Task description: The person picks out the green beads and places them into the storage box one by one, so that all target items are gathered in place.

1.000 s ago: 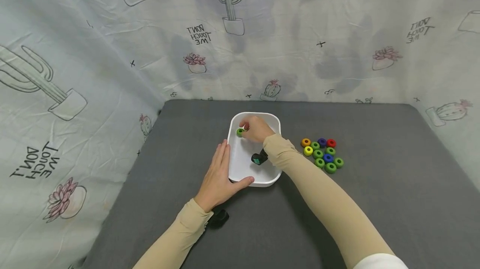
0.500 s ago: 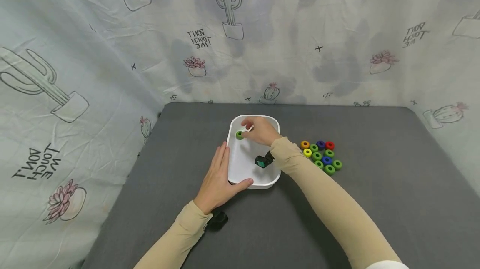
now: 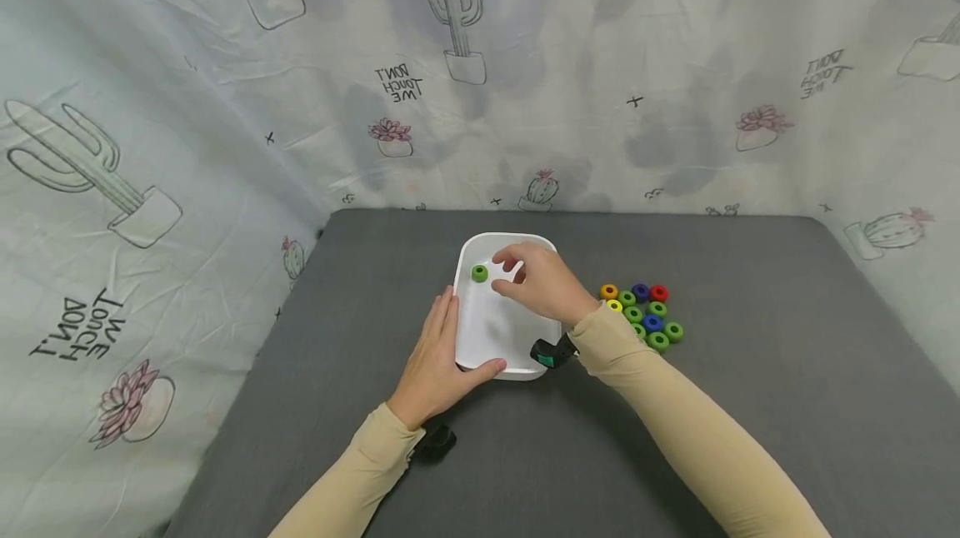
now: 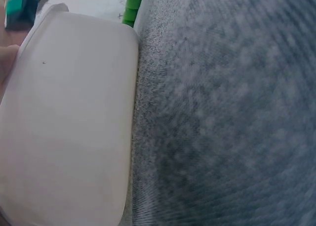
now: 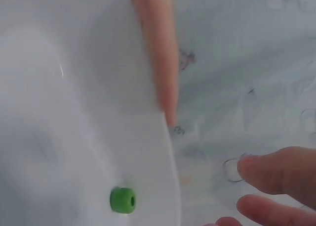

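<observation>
A white tray [image 3: 498,346] lies on the grey table in the head view. Inside it, toward the far left corner, sits one green bead [image 3: 479,273] with a hole through it; the same bead [image 5: 123,200] shows in the right wrist view. My left hand [image 3: 431,359] rests along the tray's left side, fingers straight, thumb at the near edge. Over the tray, right of the bead, is my right hand [image 3: 547,281], thumb and fingers spread apart and holding nothing. The left wrist view is mostly the tray's outer wall [image 4: 69,122].
Right of the tray, a loose cluster holds several green beads [image 3: 657,342], an orange bead [image 3: 609,291], a yellow bead [image 3: 614,306], a red bead [image 3: 658,293] and blue beads [image 3: 653,323]. Behind the table [image 3: 757,338] hangs a cactus-printed cloth [image 3: 592,130].
My right hand has let go of the green bead, which stays in the tray, and has drawn back to the right and nearer. My left hand keeps its place on the tray.
</observation>
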Demonstrator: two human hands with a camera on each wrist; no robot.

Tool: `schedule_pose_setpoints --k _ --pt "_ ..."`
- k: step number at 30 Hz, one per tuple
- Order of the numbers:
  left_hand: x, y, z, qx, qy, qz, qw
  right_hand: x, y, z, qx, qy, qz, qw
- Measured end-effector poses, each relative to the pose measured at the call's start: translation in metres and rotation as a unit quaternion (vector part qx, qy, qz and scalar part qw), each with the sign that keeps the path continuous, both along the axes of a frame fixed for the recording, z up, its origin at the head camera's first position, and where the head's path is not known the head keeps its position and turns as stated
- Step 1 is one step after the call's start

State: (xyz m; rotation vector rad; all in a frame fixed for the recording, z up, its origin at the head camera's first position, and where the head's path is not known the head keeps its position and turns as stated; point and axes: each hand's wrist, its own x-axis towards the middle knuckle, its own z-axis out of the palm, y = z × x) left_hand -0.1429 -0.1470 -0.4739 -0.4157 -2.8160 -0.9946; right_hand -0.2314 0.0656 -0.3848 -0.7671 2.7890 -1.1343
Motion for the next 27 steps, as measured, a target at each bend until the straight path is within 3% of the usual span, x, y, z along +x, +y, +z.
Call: schedule_pose_setpoints --k 11,27 --pt "0.001 0.001 -0.001 0.004 0.003 -0.001 1.0000 0.046 0.037 0.004 -0.012 0.058 -0.016 0.998" --pt "-0.002 0.002 -0.003 0.002 0.009 0.000 1.0000 0.085 0.108 -0.010 -0.010 0.075 -0.071 0.995"
